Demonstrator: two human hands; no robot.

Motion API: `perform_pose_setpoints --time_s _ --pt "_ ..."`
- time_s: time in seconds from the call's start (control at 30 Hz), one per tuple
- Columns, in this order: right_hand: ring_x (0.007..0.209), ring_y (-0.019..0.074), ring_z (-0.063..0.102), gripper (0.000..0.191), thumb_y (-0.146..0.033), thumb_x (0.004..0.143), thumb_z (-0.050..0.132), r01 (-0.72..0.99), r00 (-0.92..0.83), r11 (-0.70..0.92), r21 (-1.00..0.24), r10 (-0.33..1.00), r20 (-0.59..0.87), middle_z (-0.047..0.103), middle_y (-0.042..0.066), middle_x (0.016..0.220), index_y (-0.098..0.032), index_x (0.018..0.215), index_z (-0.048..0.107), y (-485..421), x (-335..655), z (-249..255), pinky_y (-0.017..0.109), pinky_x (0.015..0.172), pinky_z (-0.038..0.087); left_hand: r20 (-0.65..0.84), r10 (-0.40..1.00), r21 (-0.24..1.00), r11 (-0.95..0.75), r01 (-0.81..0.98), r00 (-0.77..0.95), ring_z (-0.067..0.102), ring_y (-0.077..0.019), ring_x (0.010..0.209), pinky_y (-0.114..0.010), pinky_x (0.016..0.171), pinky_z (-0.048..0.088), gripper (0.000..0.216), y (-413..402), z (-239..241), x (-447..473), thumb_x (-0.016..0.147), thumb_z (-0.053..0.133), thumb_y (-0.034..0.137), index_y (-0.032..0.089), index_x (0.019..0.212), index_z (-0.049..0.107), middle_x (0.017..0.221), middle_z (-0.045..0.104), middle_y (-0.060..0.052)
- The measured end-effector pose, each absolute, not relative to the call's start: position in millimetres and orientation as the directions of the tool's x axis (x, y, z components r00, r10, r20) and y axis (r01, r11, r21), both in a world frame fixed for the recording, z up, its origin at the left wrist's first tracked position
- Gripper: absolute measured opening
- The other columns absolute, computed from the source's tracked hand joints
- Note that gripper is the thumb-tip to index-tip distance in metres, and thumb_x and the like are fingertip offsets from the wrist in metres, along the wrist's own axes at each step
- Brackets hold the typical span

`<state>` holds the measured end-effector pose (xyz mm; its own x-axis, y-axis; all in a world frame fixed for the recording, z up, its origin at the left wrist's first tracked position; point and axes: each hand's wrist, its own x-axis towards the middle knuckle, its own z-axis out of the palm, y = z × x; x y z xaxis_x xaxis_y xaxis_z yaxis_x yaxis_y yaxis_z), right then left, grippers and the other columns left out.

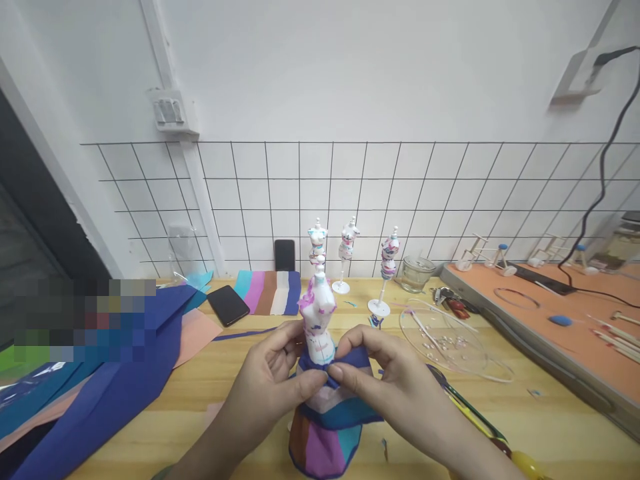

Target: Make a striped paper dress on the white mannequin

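A small white dress form [319, 310] with pink and purple marks stands upright between my hands. Around its waist goes a striped fabric skirt [336, 400], with blue, pale and teal bands above and brown, purple and turquoise panels below. My left hand [280, 370] curls around the form's left side, its thumb pressing the skirt's blue waist edge. On the other side, my right hand [383, 373] pinches that same edge between thumb and fingers. Both thumb tips nearly meet at the front of the waist. The form's base is hidden beneath the fabric.
Behind stand more dress forms [390, 257], a glass bowl [417, 275] and a striped cloth [267, 292]. A black phone [229, 305] lies left, near blue fabric [150, 373]. At right are a clear tray [445, 340] with small beads, cutting tools [473, 410] and an orange-topped box [550, 320].
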<state>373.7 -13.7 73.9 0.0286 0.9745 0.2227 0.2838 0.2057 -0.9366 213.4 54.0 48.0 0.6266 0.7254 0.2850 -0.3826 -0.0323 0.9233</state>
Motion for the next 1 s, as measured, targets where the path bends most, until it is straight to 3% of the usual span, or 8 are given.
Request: perform_pose_setpoints --time_s 0.17,0.33,0.57,0.9,1.0 --pt "0.064 0.0102 0.061 0.005 -0.021 0.079 0.063 0.261 -0.01 0.253 -0.932 0.966 0.26 0.064 -0.003 0.071 -0.02 0.077 0.059 -13.6 371.9 72.3 0.018 0.057 0.049 0.278 0.746 0.936 -0.07 -0.344 0.605 0.048 -0.0273 0.123 -0.04 0.105 0.034 0.045 53.1 49.2 213.7 0.073 0.072 0.02 0.023 0.116 0.059 0.123 0.061 -0.008" --pt "0.067 0.0114 0.061 0.005 -0.016 0.077 0.064 0.378 0.015 0.312 -0.872 0.939 0.343 0.065 -0.002 0.071 -0.019 0.073 0.063 -16.1 373.8 74.8 0.02 0.064 0.049 0.237 0.789 0.939 -0.038 -0.341 0.566 0.057 -0.028 0.113 -0.038 0.098 0.043 0.044 56.6 45.0 209.7 0.072 0.073 0.022 0.02 0.114 0.061 0.112 0.067 -0.01" --pt "0.068 0.0118 0.06 0.009 -0.013 0.079 0.064 0.417 -0.043 0.429 -0.801 0.89 0.454 0.066 -0.001 0.072 -0.019 0.073 0.068 -18.8 376.1 80.9 0.022 0.064 0.046 0.248 0.845 0.93 -0.071 -0.36 0.474 0.059 -0.0288 0.111 -0.037 0.095 0.047 0.043 56.8 43.2 208.6 0.068 0.076 0.021 0.018 0.11 0.065 0.106 0.071 -0.011" --pt "0.072 0.0111 0.062 0.009 -0.012 0.08 0.066 0.308 -0.12 0.508 -0.805 0.86 0.496 0.068 0.001 0.076 -0.017 0.08 0.073 -20.9 371.7 81.7 0.021 0.067 0.048 0.285 0.812 0.932 -0.112 -0.344 0.509 0.06 -0.0281 0.108 -0.038 0.095 0.045 0.041 59.0 43.9 208.4 0.069 0.075 0.024 0.019 0.108 0.064 0.109 0.069 -0.011" --pt "0.075 0.0119 0.061 0.017 -0.016 0.086 0.059 0.312 -0.16 0.482 -0.819 0.876 0.455 0.068 0.001 0.078 -0.019 0.079 0.074 -20.5 373.1 82.4 0.022 0.07 0.048 0.284 0.825 0.929 -0.11 -0.354 0.488 0.061 -0.0283 0.105 -0.038 0.093 0.047 0.04 56.4 46.8 210.1 0.068 0.076 0.024 0.018 0.105 0.064 0.105 0.07 -0.011"
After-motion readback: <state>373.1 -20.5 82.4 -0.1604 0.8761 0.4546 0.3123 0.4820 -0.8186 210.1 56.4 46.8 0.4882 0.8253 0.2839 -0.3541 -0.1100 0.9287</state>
